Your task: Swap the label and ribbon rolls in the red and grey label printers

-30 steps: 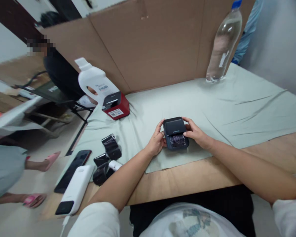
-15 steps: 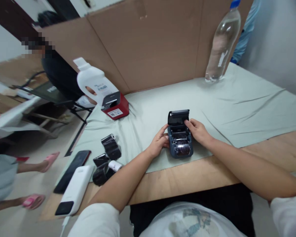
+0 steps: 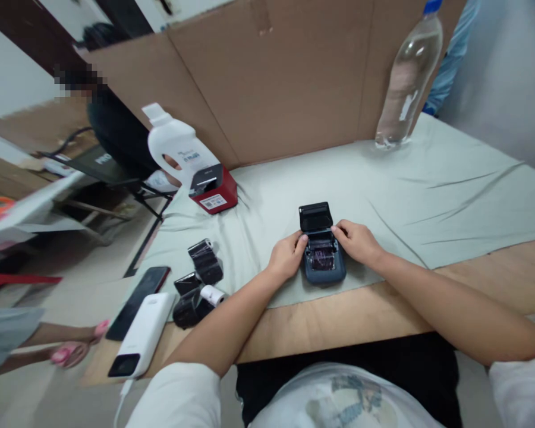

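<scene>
A small dark blue label printer (image 3: 323, 267) sits on the pale green cloth (image 3: 428, 184) near the table's front edge. Its black lid (image 3: 314, 216) stands tipped up and back, showing a wrapped roll in the open bay. My left hand (image 3: 286, 256) grips the printer's left side, thumb at the bay's rim. My right hand (image 3: 356, 241) holds the right side, fingers curled over the upper right corner of the bay.
Several black-wrapped rolls (image 3: 198, 282) and a white roll (image 3: 214, 293) lie to the left, beside a black phone (image 3: 138, 294) and a white power bank (image 3: 141, 336). A red printer (image 3: 214, 189), white jug (image 3: 178, 147), water bottle (image 3: 408, 77) and cardboard screen (image 3: 267, 83) stand behind. Another person's foot (image 3: 74, 348) shows far left.
The printer's lid, shut a second ago, has swung up and open. My hands moved from the lid to the printer's two sides.
</scene>
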Tool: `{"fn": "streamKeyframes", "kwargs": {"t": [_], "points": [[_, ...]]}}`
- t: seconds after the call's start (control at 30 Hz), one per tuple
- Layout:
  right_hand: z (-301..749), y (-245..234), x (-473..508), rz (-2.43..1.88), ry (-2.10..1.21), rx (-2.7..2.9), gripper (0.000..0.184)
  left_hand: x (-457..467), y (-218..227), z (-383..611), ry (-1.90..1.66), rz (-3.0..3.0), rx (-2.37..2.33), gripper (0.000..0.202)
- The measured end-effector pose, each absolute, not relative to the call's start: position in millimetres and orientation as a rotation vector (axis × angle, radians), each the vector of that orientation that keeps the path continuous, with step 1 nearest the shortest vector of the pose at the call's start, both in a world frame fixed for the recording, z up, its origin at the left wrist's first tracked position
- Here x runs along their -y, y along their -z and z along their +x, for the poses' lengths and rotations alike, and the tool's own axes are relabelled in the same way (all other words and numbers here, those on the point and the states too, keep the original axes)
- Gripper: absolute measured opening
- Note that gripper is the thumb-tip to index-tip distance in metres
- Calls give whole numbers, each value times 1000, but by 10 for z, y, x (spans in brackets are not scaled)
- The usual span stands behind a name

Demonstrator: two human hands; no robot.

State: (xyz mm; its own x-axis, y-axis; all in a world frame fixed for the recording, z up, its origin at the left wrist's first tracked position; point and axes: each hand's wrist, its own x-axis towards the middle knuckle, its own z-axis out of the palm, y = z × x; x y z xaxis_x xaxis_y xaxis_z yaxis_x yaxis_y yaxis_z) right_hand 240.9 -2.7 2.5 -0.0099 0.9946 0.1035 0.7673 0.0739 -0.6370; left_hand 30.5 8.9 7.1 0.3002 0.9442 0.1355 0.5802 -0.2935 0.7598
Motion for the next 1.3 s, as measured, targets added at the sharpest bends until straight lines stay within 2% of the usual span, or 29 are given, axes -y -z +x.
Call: {"fn": "streamKeyframes", "kwargs": {"t": [0.23,0.33,0.4,0.6,0.7,0.8,0.87,1.0,1.17,1.3], "points": [[2424,-17,20,-1740,-552,1843,32,-89,-46,291,-918,1875,-1382,34],[2426,-12,17,-1736,-544,1847,33,-89,-149,288,-1112,1862,-1372,27],[2427,-9,16,-1724,-542,1842,34,-112,-263,314,-1116,1967,-1273,20],[2440,0,4,-1694,-551,1817,35,-336,-425,545,-668,2327,-919,8],[2449,1,-2,-1683,-591,1800,35,-467,-376,681,-423,2426,-906,22],[2455,0,-11,-1667,-601,1794,34,-521,-355,798,-413,2461,-976,37],[2459,1,-19,-1671,-604,1796,33,-497,-402,854,-389,2451,-1063,37],[2474,13,-36,-1674,-619,1799,34,-374,-672,849,-114,2414,-1238,21],[2494,35,-44,-1670,-648,1787,34,-347,-1151,372,-52,2163,-1127,32],[2499,53,-52,-1690,-621,1794,35,-403,-1394,-338,154,2067,-1186,36]]}}
